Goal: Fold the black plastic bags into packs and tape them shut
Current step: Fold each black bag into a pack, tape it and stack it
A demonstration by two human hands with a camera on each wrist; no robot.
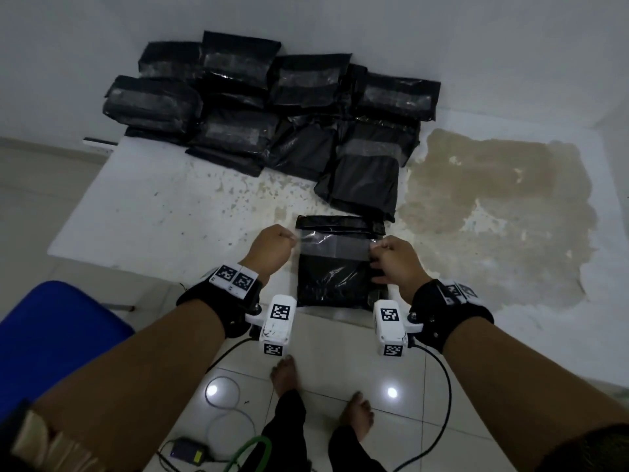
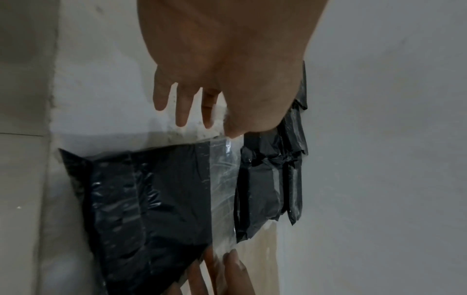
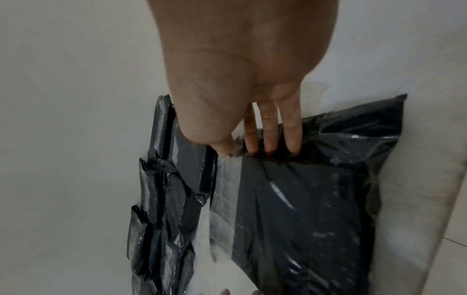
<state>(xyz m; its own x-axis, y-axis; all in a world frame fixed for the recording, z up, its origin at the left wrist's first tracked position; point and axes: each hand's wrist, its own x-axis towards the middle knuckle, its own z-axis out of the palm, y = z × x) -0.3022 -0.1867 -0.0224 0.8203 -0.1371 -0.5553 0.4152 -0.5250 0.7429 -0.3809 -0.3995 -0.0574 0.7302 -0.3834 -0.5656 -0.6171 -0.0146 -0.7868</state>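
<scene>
Pinching tape [image 1: 335, 247] ends | both thumbs' tips hidden | pack [image 1: 340, 267] flat

I can read no words, brands or numbers anywhere. The only signs are the black and white square code patterns on the white camera units [image 1: 277, 321] at my wrists and on the white tags [image 1: 233, 276] of my wristbands; they carry no letters. The black packs [image 1: 340, 260] show no print.
</scene>
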